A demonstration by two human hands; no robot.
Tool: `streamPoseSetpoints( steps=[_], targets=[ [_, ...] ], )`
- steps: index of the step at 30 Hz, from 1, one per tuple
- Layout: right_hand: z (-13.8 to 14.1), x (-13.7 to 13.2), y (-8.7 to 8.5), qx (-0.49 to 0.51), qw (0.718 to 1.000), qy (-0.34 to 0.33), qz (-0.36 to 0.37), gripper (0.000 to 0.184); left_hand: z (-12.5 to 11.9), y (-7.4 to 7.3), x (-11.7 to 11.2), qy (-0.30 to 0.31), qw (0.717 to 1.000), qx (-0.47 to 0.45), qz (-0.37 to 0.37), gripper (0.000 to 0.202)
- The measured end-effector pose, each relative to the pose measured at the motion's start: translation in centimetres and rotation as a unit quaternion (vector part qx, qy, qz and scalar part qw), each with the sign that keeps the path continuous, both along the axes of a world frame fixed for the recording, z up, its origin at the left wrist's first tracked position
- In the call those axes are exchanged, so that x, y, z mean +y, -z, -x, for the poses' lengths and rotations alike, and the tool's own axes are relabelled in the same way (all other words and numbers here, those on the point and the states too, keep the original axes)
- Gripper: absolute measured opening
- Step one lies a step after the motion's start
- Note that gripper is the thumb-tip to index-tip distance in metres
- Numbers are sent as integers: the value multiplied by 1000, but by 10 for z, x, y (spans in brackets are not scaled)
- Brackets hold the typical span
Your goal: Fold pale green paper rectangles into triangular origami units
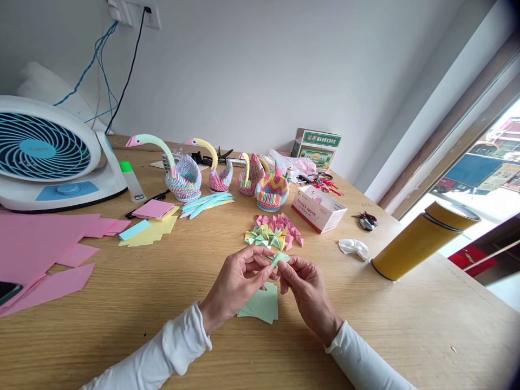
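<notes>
Between my two hands is a small folded piece of light green paper [280, 259]. My left hand [239, 279] pinches its left side with thumb and fingers, and my right hand [303, 284] grips its right side. Below them on the table lies a small stack of light green paper sheets [262, 306], partly covered by my left hand. Just beyond my fingertips is a pile of folded paper triangles [276, 230] in pink, yellow and green.
Several folded-paper swans [184, 181] stand at the back, beside a sticky note box [319, 208]. A yellow flask [418, 244] and crumpled tissue [353, 248] are right. Pink paper [40, 244], a glue bottle [132, 181] and a fan [49, 157] are left.
</notes>
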State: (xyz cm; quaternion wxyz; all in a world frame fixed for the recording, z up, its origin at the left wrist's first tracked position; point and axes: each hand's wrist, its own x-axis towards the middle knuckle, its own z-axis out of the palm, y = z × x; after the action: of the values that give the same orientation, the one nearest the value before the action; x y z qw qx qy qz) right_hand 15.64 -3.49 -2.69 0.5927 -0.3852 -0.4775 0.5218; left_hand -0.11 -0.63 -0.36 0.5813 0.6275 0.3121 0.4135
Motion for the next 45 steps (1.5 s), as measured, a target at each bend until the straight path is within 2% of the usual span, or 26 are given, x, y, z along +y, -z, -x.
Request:
streamPoseSetpoints(
  steps=[6, 13, 23, 32, 36, 40, 45],
  targets=[
    [-1, 1, 1, -12, 1000, -11, -3, 19, 0, -2, 2, 20, 1000, 17, 13, 26],
    [-3, 0, -1, -34, 999, -3, -4, 19, 0, -3, 5, 24, 998, -9, 53, 25],
    [-4, -1, 1, -40, 999, -13, -18, 20, 1, 1, 5, 39, 999, 15, 20, 25],
    [-3, 3, 2, -90, 996, -11, -13, 28, 0, 17, 13, 33, 999, 19, 10, 26],
    [-4, 3, 5, -123, 992, -16, 8, 31, 1, 19, 14, 12, 998, 44, -35, 26],
    [-7, 3, 5, -134, 989, -48, 32, 32, 1, 20, 12, 2, 995, 69, -73, 24],
    [-11, 2, 7, -174, 984, -38, 2, 33, 1, 21, 12, 18, 997, 64, -48, 23]
  ],
)
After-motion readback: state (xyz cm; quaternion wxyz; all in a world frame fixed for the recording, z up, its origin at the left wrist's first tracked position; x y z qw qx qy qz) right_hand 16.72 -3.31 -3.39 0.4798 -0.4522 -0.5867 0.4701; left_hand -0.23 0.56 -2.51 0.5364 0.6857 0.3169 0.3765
